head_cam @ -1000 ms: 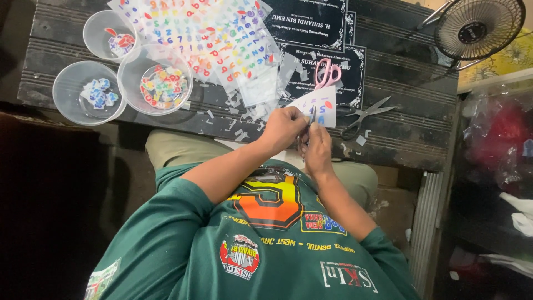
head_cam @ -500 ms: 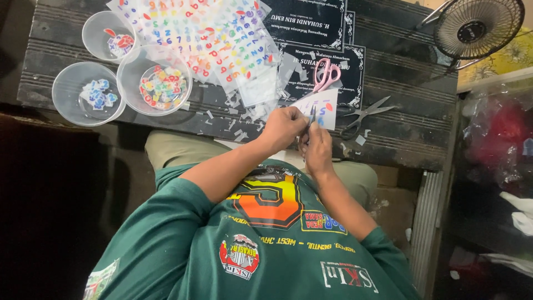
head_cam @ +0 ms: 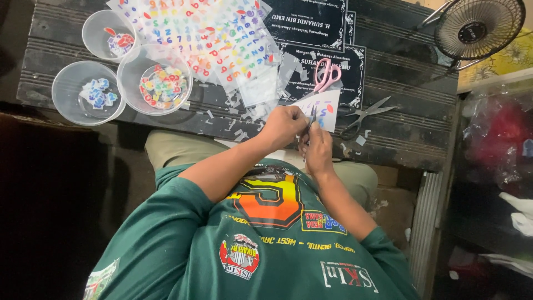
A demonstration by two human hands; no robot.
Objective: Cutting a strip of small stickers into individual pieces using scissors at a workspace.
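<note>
Mid-frame, both hands have stayed put: left hand (head_cam: pixel 284 126) pinching the sticker sheet (head_cam: pixel 321 106), right hand (head_cam: pixel 317 150) gripping a thin tool (head_cam: pixel 312 118).

Green short-sleeve tee w/ orange-yellow chest graphic, small patches; prob. khaki trousers

Dark slatted wooden table (head_cam: pixel 411 83), small fan (head_cam: pixel 478 28) at its corner

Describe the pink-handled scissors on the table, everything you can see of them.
The pink-handled scissors lie flat on the dark table, resting on a black printed card. Two glossy pink loops, likely plastic, point away from the person; the blades look closed, their tips by a white sheet. No hand touches them.
</note>
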